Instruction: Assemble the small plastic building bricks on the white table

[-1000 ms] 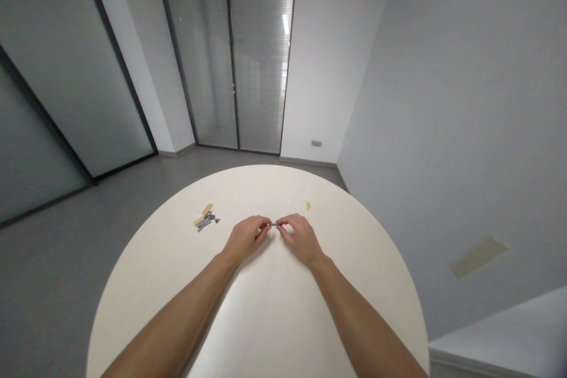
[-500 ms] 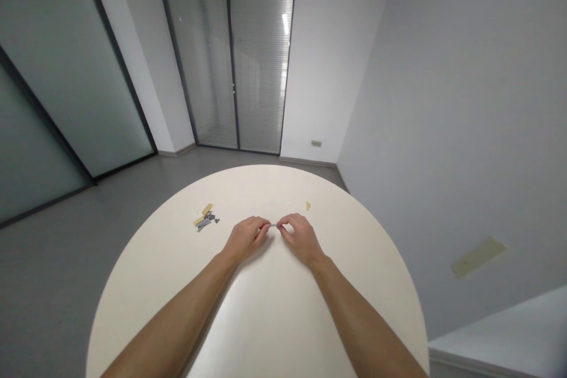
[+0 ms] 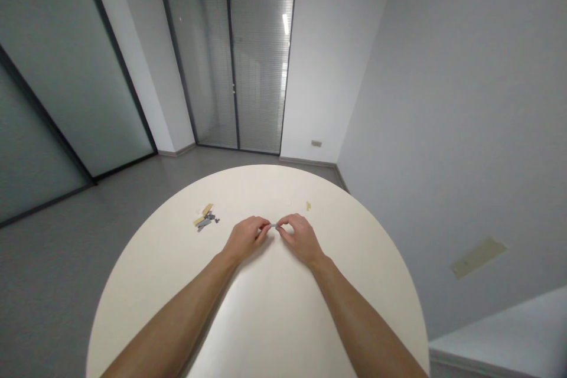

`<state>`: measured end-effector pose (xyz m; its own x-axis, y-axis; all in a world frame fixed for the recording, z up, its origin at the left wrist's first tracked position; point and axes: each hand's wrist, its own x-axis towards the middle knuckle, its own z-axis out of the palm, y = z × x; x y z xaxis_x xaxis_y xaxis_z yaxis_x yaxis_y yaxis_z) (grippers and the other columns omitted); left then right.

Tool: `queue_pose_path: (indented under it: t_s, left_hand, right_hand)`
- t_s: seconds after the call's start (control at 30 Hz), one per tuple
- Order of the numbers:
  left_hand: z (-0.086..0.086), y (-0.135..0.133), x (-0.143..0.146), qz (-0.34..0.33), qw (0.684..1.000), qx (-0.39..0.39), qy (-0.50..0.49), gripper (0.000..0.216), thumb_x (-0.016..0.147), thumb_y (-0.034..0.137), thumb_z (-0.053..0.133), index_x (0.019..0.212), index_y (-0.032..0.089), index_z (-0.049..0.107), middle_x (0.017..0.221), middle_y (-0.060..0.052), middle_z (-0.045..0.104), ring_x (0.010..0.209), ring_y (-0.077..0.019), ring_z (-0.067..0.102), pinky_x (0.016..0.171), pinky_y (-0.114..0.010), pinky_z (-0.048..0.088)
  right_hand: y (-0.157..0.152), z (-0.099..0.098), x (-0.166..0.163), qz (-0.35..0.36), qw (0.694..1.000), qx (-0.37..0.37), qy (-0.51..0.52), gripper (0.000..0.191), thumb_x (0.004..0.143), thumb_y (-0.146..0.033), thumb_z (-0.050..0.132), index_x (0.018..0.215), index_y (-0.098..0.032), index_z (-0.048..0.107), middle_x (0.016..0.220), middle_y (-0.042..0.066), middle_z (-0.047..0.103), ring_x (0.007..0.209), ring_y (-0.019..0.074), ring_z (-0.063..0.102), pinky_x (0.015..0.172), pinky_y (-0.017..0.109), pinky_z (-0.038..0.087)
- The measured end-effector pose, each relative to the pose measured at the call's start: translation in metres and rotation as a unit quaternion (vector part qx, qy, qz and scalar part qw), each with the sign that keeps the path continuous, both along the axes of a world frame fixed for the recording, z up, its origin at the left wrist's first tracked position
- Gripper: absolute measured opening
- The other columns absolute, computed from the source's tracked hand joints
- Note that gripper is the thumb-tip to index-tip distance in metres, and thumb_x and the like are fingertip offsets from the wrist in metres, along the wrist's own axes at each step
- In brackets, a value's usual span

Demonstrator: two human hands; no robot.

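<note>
Between my two hands is a small, thin grey piece point(image 3: 273, 225), possibly a toy building piece, though it is too small to be sure. My left hand point(image 3: 247, 237) pinches its left end between thumb and fingertips. From the other side, my right hand point(image 3: 301, 236) pinches the right end the same way. Most of the piece is covered by the fingers, so only a short middle stretch shows. Both hands are low over the round table, close together.
The round cream table point(image 3: 274, 319) spreads out under my forearms. Left of my hands lies a small pile of tan, grey and dark pieces point(image 3: 204, 218). A little yellowish piece point(image 3: 308, 206) lies beyond my right hand. Glass doors point(image 3: 230, 71) stand behind the table.
The grey piece seems slightly turned between my fingertips, with its face a little more visible. Both hands stay in place, still pinching it.
</note>
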<state>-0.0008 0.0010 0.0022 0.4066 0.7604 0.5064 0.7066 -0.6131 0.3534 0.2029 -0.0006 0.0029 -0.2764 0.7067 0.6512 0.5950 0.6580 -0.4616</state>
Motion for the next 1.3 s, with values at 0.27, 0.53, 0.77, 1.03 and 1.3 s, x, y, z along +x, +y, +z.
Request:
queue_pose_path:
  t_s: [0.27,0.53,0.77,1.03,1.3]
  left_hand:
    - [-0.0028,0.0007,-0.0008,-0.004,1.000,0.003,-0.014,0.019,0.097,0.031,0.049,0.101,0.023,0.065,0.092,-0.003,0.072,0.086,-0.0174,0.065,0.076,-0.029,0.049]
    - [-0.0003,-0.0005,0.0000,-0.003,1.000,-0.004,-0.015,0.019,0.097,0.032,0.050,0.101,0.023,0.066,0.092,-0.003,0.072,0.086,-0.0175,0.066,0.076,-0.029,0.050]
    - [0.0012,0.0003,-0.0001,-0.013,1.000,-0.008,-0.015,0.022,0.097,0.034,0.049,0.101,0.022,0.067,0.092,-0.004,0.072,0.085,-0.0175,0.066,0.078,-0.028,0.050]
    - [-0.0005,0.0004,-0.0009,-0.019,1.000,-0.006,-0.014,0.020,0.097,0.033,0.049,0.102,0.023,0.066,0.093,-0.003,0.072,0.087,-0.0177,0.066,0.077,-0.028,0.049]
    - [0.0010,-0.0004,-0.0008,-0.021,1.000,-0.008,-0.013,0.020,0.098,0.034,0.049,0.102,0.023,0.065,0.092,-0.002,0.071,0.086,-0.0173,0.065,0.076,-0.028,0.047]
  right_hand:
    - [0.0010,-0.0016,0.0005,-0.005,1.000,0.001,-0.007,0.005,0.089,-0.025,0.065,0.094,-0.024,0.067,0.094,0.003,0.072,0.091,0.0211,0.063,0.086,0.037,0.046]
    - [0.0013,-0.0018,0.0008,0.001,1.000,0.000,-0.011,0.005,0.090,-0.024,0.065,0.094,-0.024,0.067,0.094,0.003,0.072,0.091,0.0203,0.064,0.086,0.037,0.046]
    - [0.0017,-0.0023,0.0012,0.004,1.000,0.007,-0.013,0.005,0.090,-0.027,0.065,0.093,-0.023,0.068,0.093,0.003,0.072,0.090,0.0204,0.064,0.085,0.036,0.046]
    - [0.0011,-0.0007,0.0009,0.012,1.000,0.006,-0.013,0.004,0.090,-0.026,0.066,0.092,-0.024,0.067,0.092,0.003,0.072,0.090,0.0202,0.064,0.085,0.036,0.045]
    - [-0.0011,0.0030,-0.0003,0.024,0.999,0.008,-0.019,0.004,0.091,-0.027,0.066,0.091,-0.023,0.067,0.090,0.002,0.072,0.089,0.0194,0.064,0.084,0.035,0.045]
